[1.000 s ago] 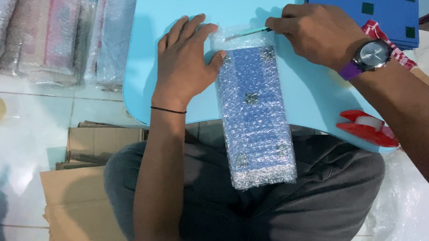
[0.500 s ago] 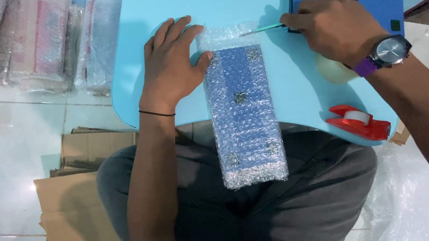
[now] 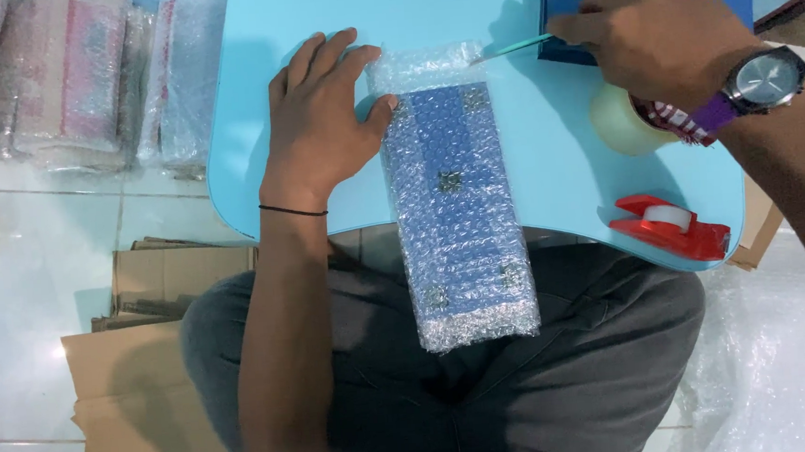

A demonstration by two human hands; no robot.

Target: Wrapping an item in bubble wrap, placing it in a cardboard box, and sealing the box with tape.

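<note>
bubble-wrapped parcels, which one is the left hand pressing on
The blue one lying on the light-blue table, overhanging its near edge, with the left hand flat against its upper left side. The other wrapped parcels lie untouched on the floor at left.

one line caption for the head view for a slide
Left hand steadies a bubble-wrapped blue item while right hand holds a thin tool.

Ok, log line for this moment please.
left hand: flat, pressing bubble-wrapped blue package | right hand: pinching thin teal tool at package's top | tape roll, red dispenser on light-blue table
</note>
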